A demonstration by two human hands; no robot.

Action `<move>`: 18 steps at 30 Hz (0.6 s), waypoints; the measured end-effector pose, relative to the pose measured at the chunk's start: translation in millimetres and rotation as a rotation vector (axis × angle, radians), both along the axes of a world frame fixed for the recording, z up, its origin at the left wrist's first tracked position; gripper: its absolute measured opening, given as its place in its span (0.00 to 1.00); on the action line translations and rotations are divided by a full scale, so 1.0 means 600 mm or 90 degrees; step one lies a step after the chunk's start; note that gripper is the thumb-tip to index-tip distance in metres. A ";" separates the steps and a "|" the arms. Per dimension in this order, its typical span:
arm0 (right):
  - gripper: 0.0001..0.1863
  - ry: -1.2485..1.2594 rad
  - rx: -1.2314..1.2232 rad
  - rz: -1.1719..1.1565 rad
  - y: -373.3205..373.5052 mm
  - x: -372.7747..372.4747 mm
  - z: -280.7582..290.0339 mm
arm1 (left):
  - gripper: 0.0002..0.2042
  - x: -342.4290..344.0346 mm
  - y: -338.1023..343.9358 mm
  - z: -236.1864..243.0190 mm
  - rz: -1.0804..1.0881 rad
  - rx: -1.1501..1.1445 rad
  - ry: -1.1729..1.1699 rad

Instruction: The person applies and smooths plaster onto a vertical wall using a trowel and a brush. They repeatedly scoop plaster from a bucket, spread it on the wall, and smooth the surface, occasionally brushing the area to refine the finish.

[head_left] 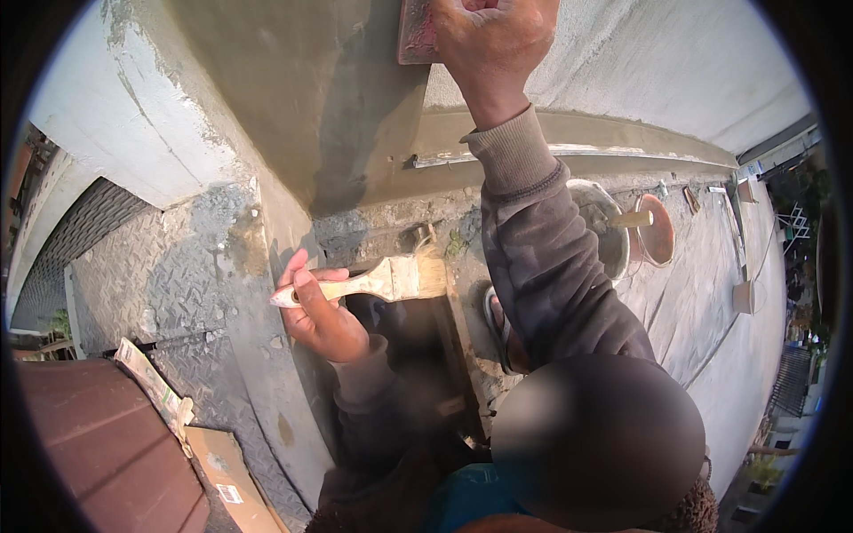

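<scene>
Daylight is falling across the pale wall (657, 62) here; diamond-patterned grey plating (173, 266) is lying over on the left, and concrete floor (693, 311) is stretching toward dark greenery (810, 182).

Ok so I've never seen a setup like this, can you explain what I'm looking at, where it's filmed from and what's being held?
There is no machine here, just a person's two bare hands. The single picture comes from a wide fisheye camera worn on the head, looking down, which is why straight edges bend near the dark rim. The left hand has its fingers around the handle of a flat brush with pale bristles. The right hand, partly cut off at the top, holds a reddish flat tool up by the wall. On the ground to the right are a bucket with grey material inside, a wooden handle reaching over its rim, and a reddish container beside it.
</scene>
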State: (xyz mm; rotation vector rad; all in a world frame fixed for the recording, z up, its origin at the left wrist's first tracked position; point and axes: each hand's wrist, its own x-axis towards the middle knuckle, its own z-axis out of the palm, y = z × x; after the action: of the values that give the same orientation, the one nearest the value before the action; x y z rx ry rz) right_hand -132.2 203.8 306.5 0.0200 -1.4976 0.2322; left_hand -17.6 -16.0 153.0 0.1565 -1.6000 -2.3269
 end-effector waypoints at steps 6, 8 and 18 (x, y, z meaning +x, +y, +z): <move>0.20 -0.208 -0.104 -0.009 -0.047 0.007 -0.319 | 0.21 0.000 0.009 0.023 0.108 0.003 0.102; 0.20 -0.223 -0.105 0.033 -0.069 0.015 -0.348 | 0.21 -0.005 0.006 0.019 0.120 0.026 0.091; 0.14 0.052 -0.099 -0.003 -0.028 -0.036 -0.032 | 0.21 -0.012 -0.017 0.011 0.155 0.047 0.099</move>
State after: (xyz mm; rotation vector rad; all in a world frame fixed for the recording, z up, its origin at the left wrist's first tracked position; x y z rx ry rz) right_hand -153.7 187.3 287.3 -0.0974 -1.3941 0.3400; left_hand -24.6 -26.1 159.3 0.1713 -1.3408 -2.1555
